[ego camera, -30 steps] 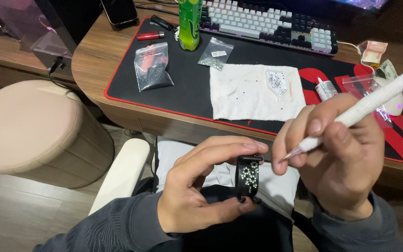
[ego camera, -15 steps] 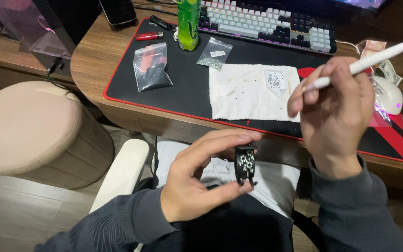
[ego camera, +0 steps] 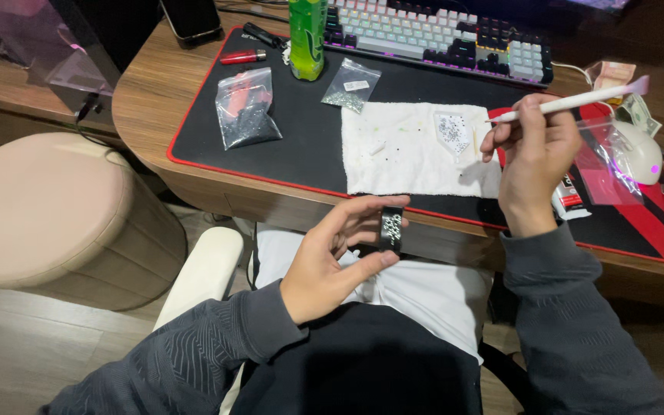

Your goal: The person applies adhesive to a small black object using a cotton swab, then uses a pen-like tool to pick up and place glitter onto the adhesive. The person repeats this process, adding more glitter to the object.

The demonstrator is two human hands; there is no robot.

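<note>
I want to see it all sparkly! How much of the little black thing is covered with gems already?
Part done: the small black piece in the left hand already carries a patch of tiny stones. In hand: the right hand holds the white pen tool over the white cloth, beside a pile of loose stones. Left: bare black edges still show.

Tiny stones on the white cloth (ego camera: 416, 154) are indistinct.
</note>
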